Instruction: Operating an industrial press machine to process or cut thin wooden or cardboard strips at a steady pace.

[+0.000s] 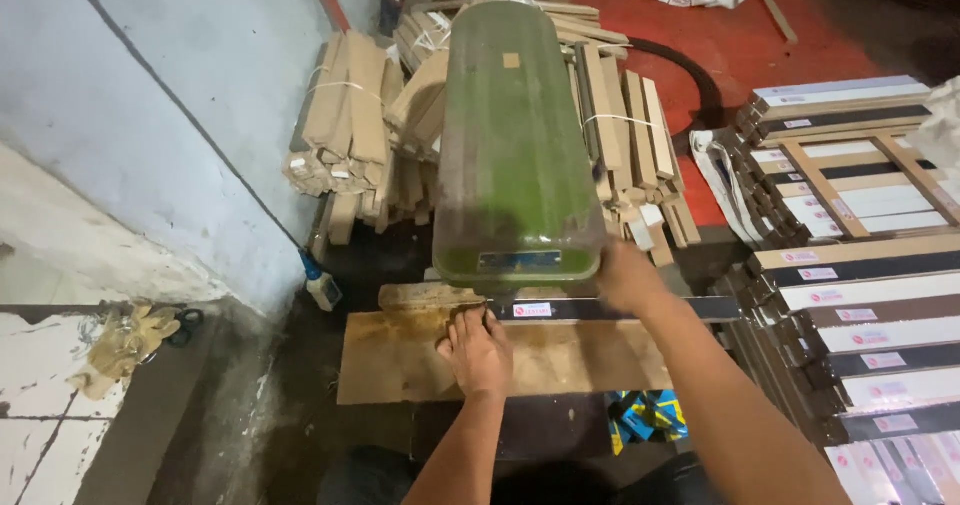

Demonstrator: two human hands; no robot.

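A tall green machine housing [515,140] stands over a worn wooden work board [590,355]. A long dark strip with a small label [620,309] lies across the board under the machine. My left hand [478,350] presses flat on the board, fingertips at the strip's left end. My right hand [625,275] is raised beside the machine's lower right corner, blurred, just above the strip; what it grips is not visible.
Stacks of dark and pale labelled strips [870,305] fill the right side. Bundles of tied wooden pieces [350,125] lean behind the machine. A small bottle [322,287] stands by the blue wall. Dirty gloves [125,335] lie on the left ledge.
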